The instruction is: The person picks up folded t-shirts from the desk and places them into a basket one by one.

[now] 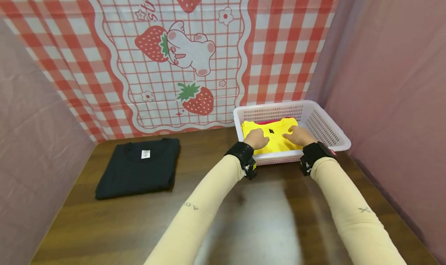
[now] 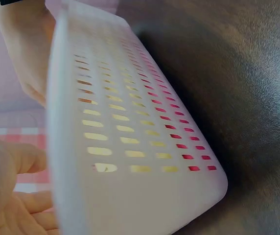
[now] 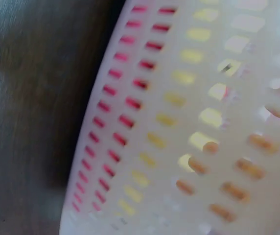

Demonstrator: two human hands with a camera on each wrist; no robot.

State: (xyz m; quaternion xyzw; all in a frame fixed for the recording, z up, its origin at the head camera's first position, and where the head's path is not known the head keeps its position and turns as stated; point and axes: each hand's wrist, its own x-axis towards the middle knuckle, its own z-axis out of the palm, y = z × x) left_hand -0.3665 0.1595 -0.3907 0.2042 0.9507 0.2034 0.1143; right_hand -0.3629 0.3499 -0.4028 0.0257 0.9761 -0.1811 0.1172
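The step in hand looks to be settling the folded yellow T-shirt (image 1: 277,142) into the white plastic basket (image 1: 278,156), where it lies on the basket's left side over a red garment (image 1: 267,122) that peeks out at its back edge. The left hand (image 1: 256,139) is over the shirt's left part, thumb and fingers apart; the right hand (image 1: 301,136) is over its right part, fingers loosely spread. Neither appears clamped on the cloth, though the rims and blur in the wrist views leave me unable to tell whether fingertips touch it.

To do this well, I would press with flat fingers from the neckline outward, keep the fold square, and lift both hands straight up so that no cuff or wrist strap (image 1: 240,153) drags the fabric.

As for edges, the basket's near rim runs just under both wrists and is the likeliest snag. Its far side stands close to the gingham cloth (image 1: 278,52), and its right end is near the pink curtain (image 1: 390,94). Inside, bare room shows right of the shirt. On the worktop (image 1: 202,187), the way back toward the person is free, and the folded dark T-shirt (image 1: 146,176) lies well apart to the left.
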